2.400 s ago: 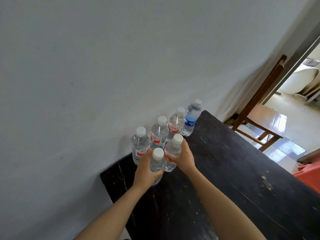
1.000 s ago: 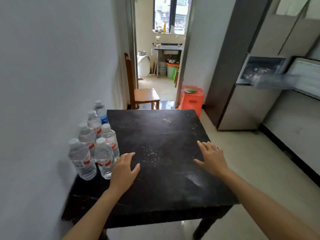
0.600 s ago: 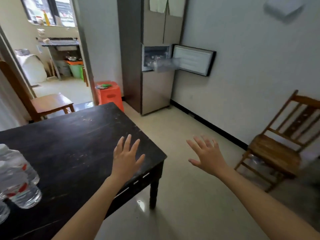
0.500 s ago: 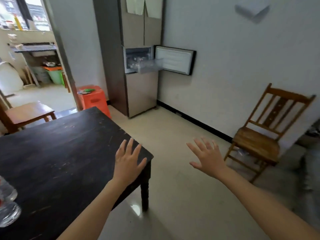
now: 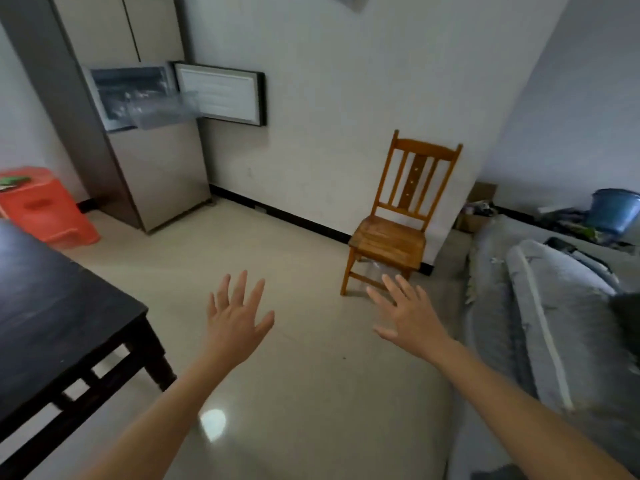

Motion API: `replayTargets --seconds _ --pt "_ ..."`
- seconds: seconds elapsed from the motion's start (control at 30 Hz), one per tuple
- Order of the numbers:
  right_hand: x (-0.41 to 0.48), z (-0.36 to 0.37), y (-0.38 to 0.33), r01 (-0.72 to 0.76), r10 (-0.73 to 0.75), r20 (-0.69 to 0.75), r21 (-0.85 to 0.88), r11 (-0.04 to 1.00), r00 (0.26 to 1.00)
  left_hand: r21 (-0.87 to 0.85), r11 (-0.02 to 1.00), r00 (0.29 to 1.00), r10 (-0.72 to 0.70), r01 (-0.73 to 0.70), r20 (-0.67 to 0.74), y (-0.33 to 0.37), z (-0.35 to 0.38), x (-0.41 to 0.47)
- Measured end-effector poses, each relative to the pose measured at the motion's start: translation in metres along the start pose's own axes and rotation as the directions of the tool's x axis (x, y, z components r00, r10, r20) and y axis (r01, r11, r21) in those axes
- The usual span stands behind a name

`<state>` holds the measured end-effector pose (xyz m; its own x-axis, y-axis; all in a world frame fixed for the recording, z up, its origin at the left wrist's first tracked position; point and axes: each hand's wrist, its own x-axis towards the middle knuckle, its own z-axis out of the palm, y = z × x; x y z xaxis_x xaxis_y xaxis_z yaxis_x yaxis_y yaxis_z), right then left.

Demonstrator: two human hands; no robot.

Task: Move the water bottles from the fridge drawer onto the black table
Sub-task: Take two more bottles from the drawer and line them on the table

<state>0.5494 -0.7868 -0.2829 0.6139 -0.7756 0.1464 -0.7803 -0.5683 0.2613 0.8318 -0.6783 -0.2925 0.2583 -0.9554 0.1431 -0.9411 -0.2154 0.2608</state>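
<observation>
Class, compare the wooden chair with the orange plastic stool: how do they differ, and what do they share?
The wooden chair has a tall slatted back; the orange plastic stool has none. The chair's seat is bare; the stool carries something green on top. The chair stands against the wall; the stool beside the fridge. Both stand upright on the floor.

I read the table [image 5: 52, 306] at eight o'clock as black, the stool [image 5: 41, 209] at nine orange-red, the fridge [image 5: 156, 174] at ten silver-grey. The chair [image 5: 391, 237] at two is honey-brown, the bucket [image 5: 613, 211] at three blue.
</observation>
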Motion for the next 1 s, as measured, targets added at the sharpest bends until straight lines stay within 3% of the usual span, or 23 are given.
replayTargets --seconds 0.33,0.6,0.8,1.0 --pt "-0.001 0.031 0.098 -0.036 0.036 -0.007 -0.04 0.999 0.999 0.096 0.991 0.993 0.084 -0.092 0.08 0.109 0.034 0.072" --pt "0.075 0.052 0.174 -0.08 0.082 0.108 -0.02 0.997 0.991 0.056 0.992 0.992 0.107 -0.11 0.06 0.138 0.078 0.177" --pt "0.135 0.068 0.256 -0.14 0.164 0.208 -0.125 0.982 0.964 0.014 0.99 0.987 0.138 -0.14 0.084 0.186 0.101 0.276" --pt "0.167 0.096 0.301 -0.189 0.2 0.214 -0.072 0.979 0.956 0.052 0.981 0.974 0.176 -0.185 0.139 0.225 0.119 0.336"
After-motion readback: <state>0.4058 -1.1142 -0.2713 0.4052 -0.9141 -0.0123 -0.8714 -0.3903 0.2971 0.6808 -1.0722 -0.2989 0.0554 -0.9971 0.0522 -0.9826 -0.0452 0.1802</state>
